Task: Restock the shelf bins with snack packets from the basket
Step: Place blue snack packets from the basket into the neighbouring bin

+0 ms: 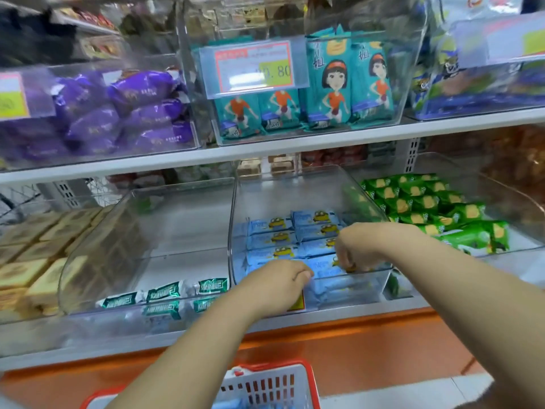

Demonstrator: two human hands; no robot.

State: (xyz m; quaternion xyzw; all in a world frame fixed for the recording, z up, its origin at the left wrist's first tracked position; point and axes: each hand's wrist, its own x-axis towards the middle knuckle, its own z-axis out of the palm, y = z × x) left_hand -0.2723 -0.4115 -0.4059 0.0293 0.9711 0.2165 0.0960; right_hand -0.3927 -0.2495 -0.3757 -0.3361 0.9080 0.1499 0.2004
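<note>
Both hands in clear bin [283, 193]. Right hand [358, 249] curled down, pinching a blue packet [320, 265]; left hand [280, 286] curled on front row, grip unclear. Bin part-filled beyond my knuckles; basket [274, 366] below my wrists holds more, so restocking looks unfinished

Blue snack packets [271, 239] lie flat in rows in the clear bin [295, 190] before me. The red-and-white basket [274, 385] stands below.

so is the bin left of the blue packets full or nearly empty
Nearly empty: the clear bin holds only a few green-and-silver packets along its front.
</note>
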